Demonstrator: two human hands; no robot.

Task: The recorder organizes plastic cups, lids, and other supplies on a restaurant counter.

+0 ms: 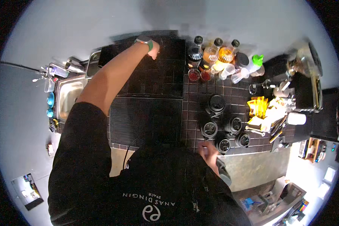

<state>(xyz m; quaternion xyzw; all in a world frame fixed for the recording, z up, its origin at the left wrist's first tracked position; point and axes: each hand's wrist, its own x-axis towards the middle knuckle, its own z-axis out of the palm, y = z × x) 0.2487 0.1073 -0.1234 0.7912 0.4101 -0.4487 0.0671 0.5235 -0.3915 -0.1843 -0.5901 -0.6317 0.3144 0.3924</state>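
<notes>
My left hand (154, 51), a watch with a green strap at its wrist, reaches far over a glossy black surface (155, 73) near the back wall. Its fingers look curled, and the dark background hides whether they grip anything. Between that surface and my body lies a dark ribbed mat or grate (144, 121). My right hand (208, 154) is low at the counter's front edge, blurred, with bent fingers; what it holds, if anything, is unclear. Close beside it stand several round black containers with clear tops (223, 145). A dark grey cylindrical object (223, 172) shows by my right wrist.
Along the wall stand glass bottles with black caps (226, 53), red-filled cups (194, 75) and a green-topped bottle (257, 60). Yellow packets (257, 106) lie farther right on the tiled counter (192, 113). At left is a metal sink (63, 113) with blue cups (50, 99) alongside.
</notes>
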